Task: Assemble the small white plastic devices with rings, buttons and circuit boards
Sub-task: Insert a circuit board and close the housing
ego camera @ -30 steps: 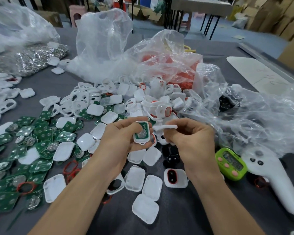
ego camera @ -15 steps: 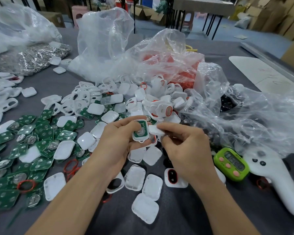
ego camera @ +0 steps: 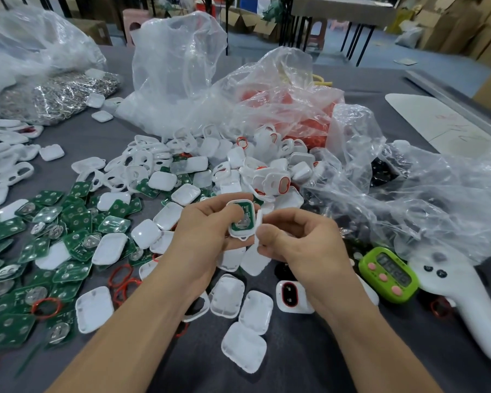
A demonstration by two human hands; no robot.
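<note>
My left hand [ego camera: 203, 226] grips a small white device shell [ego camera: 242, 219] with a green circuit board and a silver coin cell showing inside it. My right hand [ego camera: 301, 242] pinches a white back cover [ego camera: 259, 222] held on edge against the shell's right side. White back covers [ego camera: 243, 347] lie on the grey table below my hands. Green circuit boards [ego camera: 40, 245] and red rings [ego camera: 46, 307] are spread at the left. A finished shell with a red ring and black button [ego camera: 289, 296] lies near my right wrist.
A heap of white front shells [ego camera: 270, 177] sits behind my hands among clear plastic bags [ego camera: 179, 72]. A green timer [ego camera: 389, 275] and a white handheld controller [ego camera: 465, 302] lie at the right. A bag of silver metal parts [ego camera: 60, 95] is at the far left.
My right hand has brought the white cover from apart on the right up against the shell in my left hand and turned it on edge. Both hands rose slightly.
</note>
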